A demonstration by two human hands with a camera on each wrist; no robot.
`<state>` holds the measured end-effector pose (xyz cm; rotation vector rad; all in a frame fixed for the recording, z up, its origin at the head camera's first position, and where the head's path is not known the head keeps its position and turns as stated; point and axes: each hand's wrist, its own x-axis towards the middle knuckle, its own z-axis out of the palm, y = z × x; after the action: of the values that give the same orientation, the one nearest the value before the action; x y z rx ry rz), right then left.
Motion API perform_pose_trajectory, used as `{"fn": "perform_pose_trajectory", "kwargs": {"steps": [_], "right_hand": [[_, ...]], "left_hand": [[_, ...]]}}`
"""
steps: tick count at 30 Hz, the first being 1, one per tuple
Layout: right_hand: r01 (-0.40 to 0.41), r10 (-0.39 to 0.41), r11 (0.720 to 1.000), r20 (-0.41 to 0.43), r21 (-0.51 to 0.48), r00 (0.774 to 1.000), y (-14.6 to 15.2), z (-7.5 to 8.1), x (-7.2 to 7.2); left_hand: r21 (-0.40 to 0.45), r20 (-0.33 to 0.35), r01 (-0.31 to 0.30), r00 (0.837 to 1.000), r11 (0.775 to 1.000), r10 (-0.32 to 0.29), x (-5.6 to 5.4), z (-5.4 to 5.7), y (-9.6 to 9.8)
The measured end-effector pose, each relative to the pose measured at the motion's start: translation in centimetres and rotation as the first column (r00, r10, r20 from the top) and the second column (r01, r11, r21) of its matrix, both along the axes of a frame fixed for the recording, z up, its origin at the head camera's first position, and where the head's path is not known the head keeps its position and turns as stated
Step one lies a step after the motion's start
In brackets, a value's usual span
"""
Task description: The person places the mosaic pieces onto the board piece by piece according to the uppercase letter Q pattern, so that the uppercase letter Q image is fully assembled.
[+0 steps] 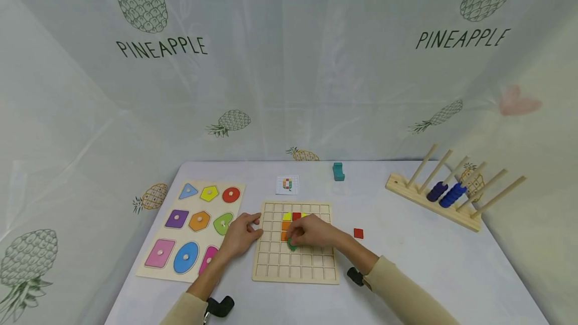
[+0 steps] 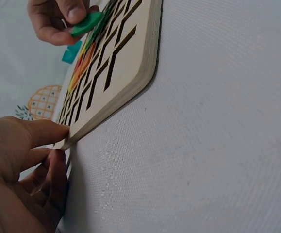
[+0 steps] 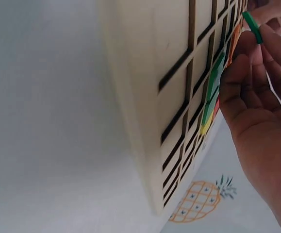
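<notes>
A wooden grid board [image 1: 295,281] lies on the table with yellow, red and orange tiles [image 1: 286,225] in some cells. In the right wrist view, green tiles [image 3: 214,82] also sit in the grid. My right hand [image 1: 314,231] pinches a small green tile [image 2: 88,24] between thumb and fingers, held close over the board's middle and partly covering the pattern. At the board's left edge is my left hand [image 1: 241,237]; its fingertips touch the rim, index finger extended, and it holds no tile.
Left of the grid stands a shape puzzle board [image 1: 146,271] with colourful knobbed pieces. A printed pattern card [image 1: 287,184] and a teal block [image 1: 338,172] lie behind. To the right are a loose red tile [image 1: 358,233] and a wooden peg stand [image 1: 408,192] with blue beads.
</notes>
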<state>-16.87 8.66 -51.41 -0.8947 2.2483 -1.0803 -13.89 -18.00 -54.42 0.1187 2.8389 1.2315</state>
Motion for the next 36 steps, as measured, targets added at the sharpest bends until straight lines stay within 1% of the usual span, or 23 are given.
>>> {"fn": "perform_pose_trajectory", "kwargs": {"steps": [4, 9, 15, 18, 25, 32, 36], "right_hand": [[0.003, -0.003, 1.000, -0.014, 0.014, 1.000, -0.9, 0.0, 0.3], [0.017, -0.014, 0.998, -0.043, 0.060, 0.999, -1.6, 0.1, 0.7], [0.022, -0.012, 0.994, -0.103, 0.105, 0.995, -2.0, 0.5, 1.1], [0.025, -0.006, 0.991, -0.143, 0.130, 0.990, -2.3, 0.4, 1.2], [0.023, 0.018, 0.985, -0.232, 0.172, 0.973, -3.0, 0.0, 1.1], [0.028, 0.036, 0.976, -0.291, 0.216, 0.956, -3.4, 0.4, 1.4], [0.028, 0.041, 0.975, -0.301, 0.221, 0.953, -3.3, 0.5, 1.5]], "left_hand": [[0.001, -0.002, 0.002, 1.000, 1.000, -0.002, 0.0, 0.0, 0.0], [0.007, -0.002, 0.000, 1.000, 1.000, 0.000, 0.0, -0.1, -0.1], [0.006, -0.009, -0.001, 1.000, 1.000, 0.001, -0.1, -0.2, -0.1], [0.009, -0.011, -0.001, 1.000, 1.000, 0.002, 0.0, -0.2, -0.1], [0.013, 0.008, -0.014, 1.000, 1.000, 0.013, 0.1, -0.1, 0.0], [0.019, -0.005, 0.004, 1.000, 1.000, -0.004, 0.0, -0.2, -0.1], [0.020, -0.010, 0.004, 1.000, 1.000, -0.004, 0.0, -0.1, -0.1]]}}
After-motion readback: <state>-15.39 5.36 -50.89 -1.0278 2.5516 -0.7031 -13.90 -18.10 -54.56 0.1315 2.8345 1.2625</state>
